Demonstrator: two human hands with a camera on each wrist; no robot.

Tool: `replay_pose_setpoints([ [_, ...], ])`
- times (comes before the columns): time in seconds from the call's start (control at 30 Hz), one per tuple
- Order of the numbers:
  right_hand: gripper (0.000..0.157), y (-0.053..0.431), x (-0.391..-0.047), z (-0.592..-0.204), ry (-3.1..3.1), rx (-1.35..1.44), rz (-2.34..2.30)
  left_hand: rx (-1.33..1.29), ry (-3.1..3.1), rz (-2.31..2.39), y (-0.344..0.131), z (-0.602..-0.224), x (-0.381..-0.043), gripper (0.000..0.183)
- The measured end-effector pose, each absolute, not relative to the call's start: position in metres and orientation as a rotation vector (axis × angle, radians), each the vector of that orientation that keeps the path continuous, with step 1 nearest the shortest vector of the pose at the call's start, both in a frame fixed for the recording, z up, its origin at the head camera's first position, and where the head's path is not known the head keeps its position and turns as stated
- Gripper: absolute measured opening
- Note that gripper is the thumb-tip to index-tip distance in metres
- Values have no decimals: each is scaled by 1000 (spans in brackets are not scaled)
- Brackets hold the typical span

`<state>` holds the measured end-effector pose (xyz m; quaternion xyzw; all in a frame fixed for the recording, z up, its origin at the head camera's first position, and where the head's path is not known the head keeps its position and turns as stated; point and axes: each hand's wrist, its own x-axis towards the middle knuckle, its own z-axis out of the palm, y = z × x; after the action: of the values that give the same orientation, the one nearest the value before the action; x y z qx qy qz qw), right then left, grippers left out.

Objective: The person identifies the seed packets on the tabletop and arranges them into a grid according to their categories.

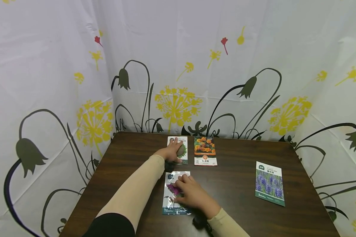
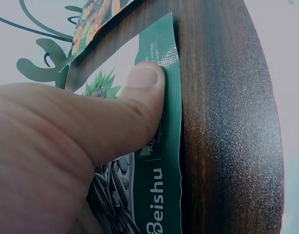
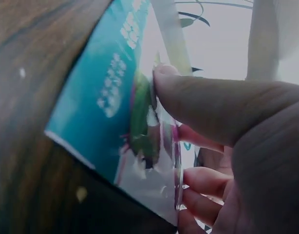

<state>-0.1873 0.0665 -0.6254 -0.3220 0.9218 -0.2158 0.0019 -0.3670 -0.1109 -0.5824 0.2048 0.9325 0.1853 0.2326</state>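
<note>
A white and green seed packet (image 1: pixel 185 144) with sunflower seeds printed on it lies near the table's back edge. My left hand (image 1: pixel 171 152) rests on it with fingers spread, and in the left wrist view its thumb (image 2: pixel 142 92) presses the green end strip. Closer to me is a white and teal seed packet (image 1: pixel 169 194) with a purple flower. Over its right side my right hand (image 1: pixel 192 192) is bent, gripping it between thumb and curled fingers. The right wrist view shows that thumb (image 3: pixel 188 95) on the shiny front, fingertips (image 3: pixel 203 180) at a raised fold.
An orange marigold seed packet (image 1: pixel 205 151) lies right of the left hand's packet. Farther right, a packet with purple-blue flower spikes (image 1: pixel 269 183) lies slightly turned. The dark wooden table (image 1: pixel 231 191) ends at a white flower-printed curtain (image 1: pixel 172 42).
</note>
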Motion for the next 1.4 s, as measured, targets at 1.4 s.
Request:
replay_pose_setpoints([
  [1.4,59,62,-174,-609,2921,-1072,-521,569,2563,498,-111,-577,-365,109],
])
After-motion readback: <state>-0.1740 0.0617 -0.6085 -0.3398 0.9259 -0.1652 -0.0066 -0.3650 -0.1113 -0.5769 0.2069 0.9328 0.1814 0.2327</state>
